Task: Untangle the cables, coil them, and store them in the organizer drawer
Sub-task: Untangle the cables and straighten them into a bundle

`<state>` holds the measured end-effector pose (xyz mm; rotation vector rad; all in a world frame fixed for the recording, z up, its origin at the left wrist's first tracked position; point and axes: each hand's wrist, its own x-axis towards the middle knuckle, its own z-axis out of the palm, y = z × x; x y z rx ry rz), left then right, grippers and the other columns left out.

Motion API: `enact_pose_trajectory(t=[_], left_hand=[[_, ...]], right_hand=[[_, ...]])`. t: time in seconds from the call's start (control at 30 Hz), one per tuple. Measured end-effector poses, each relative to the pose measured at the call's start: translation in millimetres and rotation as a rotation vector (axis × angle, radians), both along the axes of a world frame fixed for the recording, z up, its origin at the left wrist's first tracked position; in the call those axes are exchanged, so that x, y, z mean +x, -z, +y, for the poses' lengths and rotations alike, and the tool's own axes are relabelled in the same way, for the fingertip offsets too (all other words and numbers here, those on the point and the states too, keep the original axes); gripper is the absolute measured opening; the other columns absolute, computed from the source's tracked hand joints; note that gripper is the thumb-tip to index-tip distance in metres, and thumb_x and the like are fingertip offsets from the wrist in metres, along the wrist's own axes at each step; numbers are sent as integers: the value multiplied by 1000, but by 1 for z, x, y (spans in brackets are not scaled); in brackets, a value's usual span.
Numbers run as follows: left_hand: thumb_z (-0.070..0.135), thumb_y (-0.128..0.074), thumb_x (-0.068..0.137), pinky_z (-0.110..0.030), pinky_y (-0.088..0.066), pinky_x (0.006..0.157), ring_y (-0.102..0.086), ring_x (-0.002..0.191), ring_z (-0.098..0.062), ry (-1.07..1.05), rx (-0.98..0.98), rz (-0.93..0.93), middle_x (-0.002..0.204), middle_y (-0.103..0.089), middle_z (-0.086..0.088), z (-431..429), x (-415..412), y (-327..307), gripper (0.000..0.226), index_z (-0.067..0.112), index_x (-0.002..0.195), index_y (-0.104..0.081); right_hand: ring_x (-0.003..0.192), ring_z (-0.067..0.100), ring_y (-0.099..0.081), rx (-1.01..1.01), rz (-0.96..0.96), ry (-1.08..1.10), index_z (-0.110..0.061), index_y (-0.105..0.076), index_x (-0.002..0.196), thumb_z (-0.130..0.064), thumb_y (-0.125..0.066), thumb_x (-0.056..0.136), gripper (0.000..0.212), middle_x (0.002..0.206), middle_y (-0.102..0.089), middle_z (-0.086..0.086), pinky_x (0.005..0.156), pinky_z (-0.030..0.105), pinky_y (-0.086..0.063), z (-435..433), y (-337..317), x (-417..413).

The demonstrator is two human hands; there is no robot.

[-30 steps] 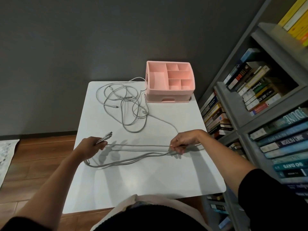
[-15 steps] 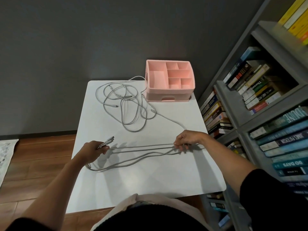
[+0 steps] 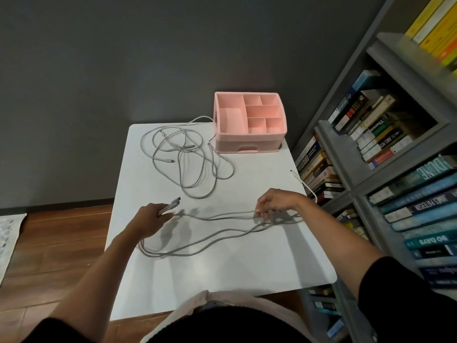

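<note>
Head view: left hand (image 3: 152,217) grips cable plugs (image 3: 173,203), right hand (image 3: 275,201) pinches the looped cable (image 3: 230,215).

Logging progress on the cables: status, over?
Left hand grips plug ends; right hand pinches the folded cable. Tangle lies beside organizer, drawer shut. White cable end lies along table's right edge.

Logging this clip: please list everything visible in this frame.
table: one, white, centre
organizer: one, pink, table's far right corner; drawer shut
tangled cables: several, grey, left of the organizer
stretched cables: few strands, grey, between both hands
cable end: one, white, table's right edge
bookshelf: one, grey, right
books: many, mixed colours, on the bookshelf
floor: wooden, left
rug: one, pale, far left
wall: dark grey, behind
left hand: grips the stretched cables' plug ends
right hand: pinches the stretched cables
</note>
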<state>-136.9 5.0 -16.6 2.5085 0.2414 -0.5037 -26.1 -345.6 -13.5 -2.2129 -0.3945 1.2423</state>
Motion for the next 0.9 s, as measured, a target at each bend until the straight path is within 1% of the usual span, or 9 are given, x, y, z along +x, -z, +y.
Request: enact_pose_trajectory(t=[0.1, 0.2, 0.3, 0.37, 0.43, 0.53, 0.63, 0.8, 0.9], left_hand=[[26, -53, 96, -16, -32, 55, -43, 55, -12, 41, -115, -78, 56, -47, 6, -27, 14, -14, 23, 20, 74, -54], [30, -47, 99, -17, -34, 60, -44, 63, -14, 152, -205, -79, 63, -49, 3, -54, 27, -23, 25, 10, 95, -62], [32, -43, 100, -16, -35, 65, -48, 72, -6, 279, -252, -33, 75, -54, 9, -76, 32, -28, 24, 26, 113, -63], [30, -45, 100, -20, -34, 66, -48, 64, 0, 312, -224, -75, 70, -54, 14, -84, 32, -25, 19, 32, 96, -64], [31, -49, 98, -22, -34, 62, -47, 55, -1, 312, -202, -143, 56, -52, 12, -83, 32, -24, 26, 33, 73, -52], [43, -43, 90, -17, -34, 56, -47, 55, -3, 362, -177, -239, 59, -54, 21, -69, 35, -28, 27, 30, 66, -43], [57, -34, 82, -18, -36, 57, -47, 55, -8, 378, -175, -283, 54, -52, 14, -60, 40, -37, 31, 31, 70, -45], [34, -41, 84, -14, -35, 55, -49, 57, 2, 359, -121, -313, 61, -54, 30, -47, 42, -49, 17, 31, 68, -43], [19, -49, 94, -12, -36, 57, -50, 57, 3, 277, -104, -318, 60, -55, 30, -23, 38, -46, 24, 25, 70, -50]], right_hand=[[55, 5, -42, 23, -15, -52, -8, -73, 96, -20, -61, 92, 17, 63, -66, -8, 49, 17, -29, 16, -14, 4], [53, 0, -44, 95, 1, -72, -16, -72, 85, -17, -60, 93, 15, 77, -68, 6, 50, 16, -29, 33, -28, 6], [55, 0, -44, 170, 4, -61, -13, -72, 86, -16, -60, 92, 14, 69, -63, 2, 51, 18, -27, 46, -42, 8], [53, 3, -39, 178, -13, -58, -10, -73, 91, -20, -60, 92, 16, 62, -58, -1, 50, 21, -24, 47, -47, 11], [54, 7, -34, 174, -14, -60, -13, -73, 90, -25, -61, 91, 18, 59, -53, -3, 51, 23, -22, 43, -49, 11], [54, 9, -32, 179, -13, -10, -20, -73, 83, -34, -62, 91, 19, 58, -48, -5, 51, 23, -22, 29, -44, 9], [56, 6, -35, 229, 8, 85, -19, -72, 84, -32, -60, 92, 20, 61, -45, -3, 52, 20, -24, 19, -42, 8], [57, 7, -34, 251, -23, 158, -15, -69, 84, -24, -56, 94, 19, 63, -43, -1, 53, 21, -23, 4, -51, 17], [57, 7, -33, 227, -43, 243, -13, -69, 85, -25, -54, 95, 21, 62, -42, -2, 54, 24, -21, -24, -52, 22]])
